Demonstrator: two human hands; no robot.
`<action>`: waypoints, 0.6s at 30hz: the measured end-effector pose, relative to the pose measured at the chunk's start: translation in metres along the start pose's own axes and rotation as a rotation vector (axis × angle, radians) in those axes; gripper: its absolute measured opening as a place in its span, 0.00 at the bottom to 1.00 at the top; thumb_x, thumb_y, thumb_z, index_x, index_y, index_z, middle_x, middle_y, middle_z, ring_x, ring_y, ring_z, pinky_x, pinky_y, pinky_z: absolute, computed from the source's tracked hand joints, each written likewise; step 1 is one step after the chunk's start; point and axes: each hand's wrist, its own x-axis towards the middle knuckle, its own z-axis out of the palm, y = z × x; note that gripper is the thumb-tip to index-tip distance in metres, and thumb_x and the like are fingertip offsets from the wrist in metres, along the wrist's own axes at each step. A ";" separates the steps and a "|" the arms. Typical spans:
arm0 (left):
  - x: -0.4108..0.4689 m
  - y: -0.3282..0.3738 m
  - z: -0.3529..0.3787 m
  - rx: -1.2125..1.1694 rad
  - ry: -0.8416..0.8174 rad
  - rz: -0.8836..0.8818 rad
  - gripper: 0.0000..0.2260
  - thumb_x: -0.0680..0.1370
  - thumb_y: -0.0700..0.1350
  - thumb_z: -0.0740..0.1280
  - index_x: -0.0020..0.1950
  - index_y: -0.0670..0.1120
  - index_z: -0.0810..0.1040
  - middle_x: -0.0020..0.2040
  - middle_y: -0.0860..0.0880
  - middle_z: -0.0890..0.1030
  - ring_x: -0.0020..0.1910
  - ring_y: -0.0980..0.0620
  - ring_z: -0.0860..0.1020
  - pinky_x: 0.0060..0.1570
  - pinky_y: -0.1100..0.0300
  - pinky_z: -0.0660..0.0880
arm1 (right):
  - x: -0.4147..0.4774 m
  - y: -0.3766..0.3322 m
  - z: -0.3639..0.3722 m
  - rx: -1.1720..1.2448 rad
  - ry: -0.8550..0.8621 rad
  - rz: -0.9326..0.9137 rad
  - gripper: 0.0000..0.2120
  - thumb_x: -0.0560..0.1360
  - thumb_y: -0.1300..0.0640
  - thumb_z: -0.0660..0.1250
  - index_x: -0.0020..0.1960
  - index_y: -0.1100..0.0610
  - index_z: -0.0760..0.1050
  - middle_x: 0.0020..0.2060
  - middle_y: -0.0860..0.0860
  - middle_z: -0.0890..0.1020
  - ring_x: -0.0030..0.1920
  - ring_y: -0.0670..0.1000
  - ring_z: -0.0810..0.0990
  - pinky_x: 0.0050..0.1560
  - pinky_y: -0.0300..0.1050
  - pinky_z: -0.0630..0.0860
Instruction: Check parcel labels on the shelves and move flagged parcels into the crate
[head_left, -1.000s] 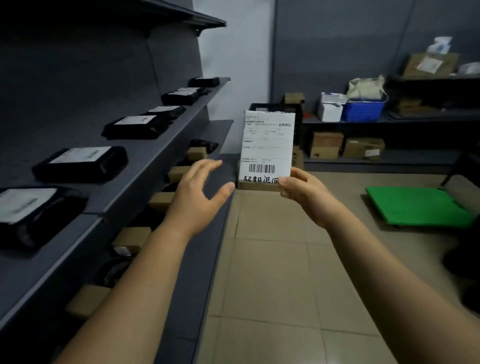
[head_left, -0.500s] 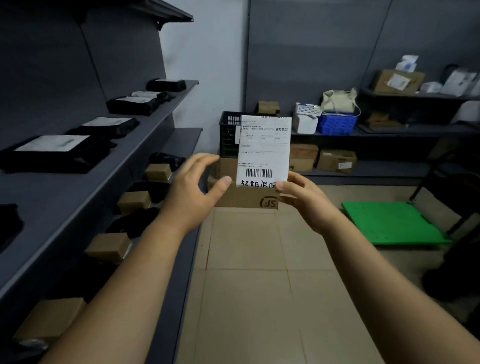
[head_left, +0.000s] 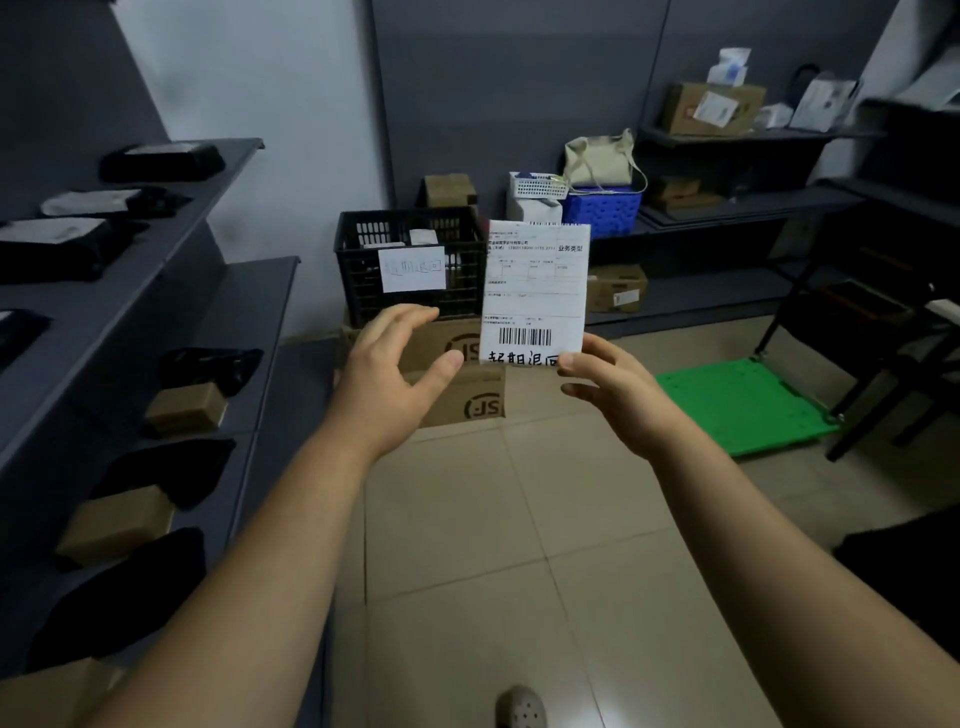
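Beige tiled floor; grey panelled rear wall; dark metal shelving along it; dim lighting throughout

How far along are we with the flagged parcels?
Midway, apparently. The black slatted plastic crate already holds some items. The right hand holds a white-labelled parcel, not yet in it; the left hand is open. Black parcels remain on the grey shelves.

Dim indoor light, soft blur, wide-angle edge bending.
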 end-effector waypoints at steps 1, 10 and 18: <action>0.015 -0.009 0.012 -0.006 -0.008 0.000 0.23 0.75 0.57 0.66 0.67 0.48 0.75 0.64 0.57 0.71 0.64 0.59 0.70 0.64 0.64 0.64 | 0.018 0.006 -0.009 0.019 0.008 0.004 0.29 0.61 0.43 0.71 0.61 0.49 0.78 0.53 0.43 0.84 0.52 0.40 0.81 0.58 0.46 0.72; 0.164 -0.091 0.071 0.030 -0.026 -0.034 0.24 0.76 0.58 0.66 0.69 0.50 0.73 0.67 0.56 0.71 0.67 0.57 0.69 0.68 0.55 0.68 | 0.208 0.018 -0.050 0.018 -0.081 -0.001 0.34 0.61 0.42 0.72 0.66 0.51 0.75 0.57 0.45 0.83 0.56 0.43 0.81 0.54 0.41 0.72; 0.251 -0.204 0.078 0.065 0.002 -0.171 0.23 0.77 0.57 0.67 0.70 0.51 0.71 0.69 0.55 0.70 0.69 0.56 0.68 0.70 0.50 0.68 | 0.374 0.046 -0.027 0.062 -0.147 0.030 0.33 0.62 0.42 0.73 0.66 0.51 0.75 0.59 0.49 0.83 0.63 0.53 0.78 0.66 0.57 0.71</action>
